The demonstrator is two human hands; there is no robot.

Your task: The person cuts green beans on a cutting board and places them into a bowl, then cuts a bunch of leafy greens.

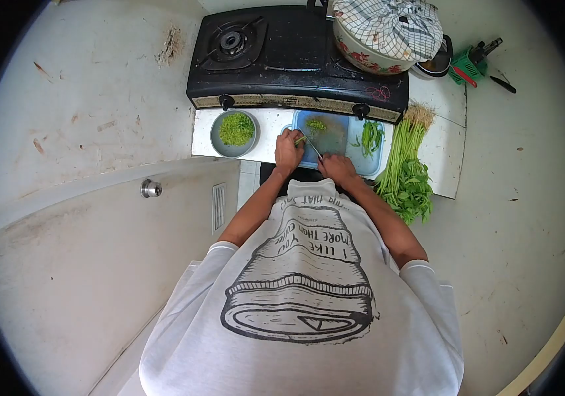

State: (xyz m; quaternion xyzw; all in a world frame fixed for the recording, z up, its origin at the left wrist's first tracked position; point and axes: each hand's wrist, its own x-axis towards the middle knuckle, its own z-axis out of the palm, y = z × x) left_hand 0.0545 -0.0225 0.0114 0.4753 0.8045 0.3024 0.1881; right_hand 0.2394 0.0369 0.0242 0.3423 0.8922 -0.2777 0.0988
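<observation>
My left hand (289, 150) is closed around a green chili (300, 140) at the left side of a blue cutting board (335, 142). My right hand (338, 168) grips a knife (313, 146), whose blade points up and left toward the chili. Small chopped green pieces (316, 124) lie on the board beyond the blade. Several whole green chilies (372, 137) rest in the right part of a light blue tray (381, 158) that also holds the board. To the left, a grey bowl (215, 138) contains finely chopped greens (236, 129).
A black two-burner stove (295, 82) stands behind the tray, bearing a flowered pot (361, 58) covered with a checked cloth (394, 26). Leafy greens with roots (404, 171) lie along the counter's right side. A green basket (468, 66) holds utensils at the back right.
</observation>
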